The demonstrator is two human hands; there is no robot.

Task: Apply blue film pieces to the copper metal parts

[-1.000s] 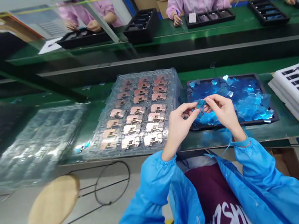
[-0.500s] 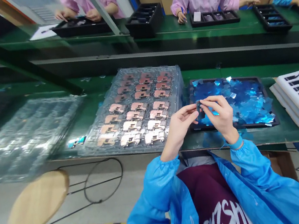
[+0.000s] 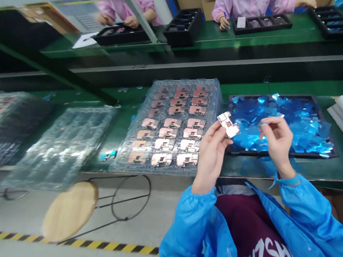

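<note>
Holding a small metal part (image 3: 228,124) up at the bench edge.
Pinching it in left hand (image 3: 211,157) fingertips, gripping what looks like a blue film scrap (image 3: 262,123) in the curled right hand (image 3: 277,138) (hands apart), both hovering over the black tray (image 3: 315,155) of blue film; lying leftward, a clear tray (image 3: 215,85) of copper pieces; working beyond, pink sleeves (image 3: 235,2).

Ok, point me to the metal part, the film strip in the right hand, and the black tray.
metal part (image 3: 228,125), head view, middle of its plate.
film strip (image 3: 266,121), head view, blue end at the fingertips.
black tray (image 3: 298,154), head view, near rim.
</note>
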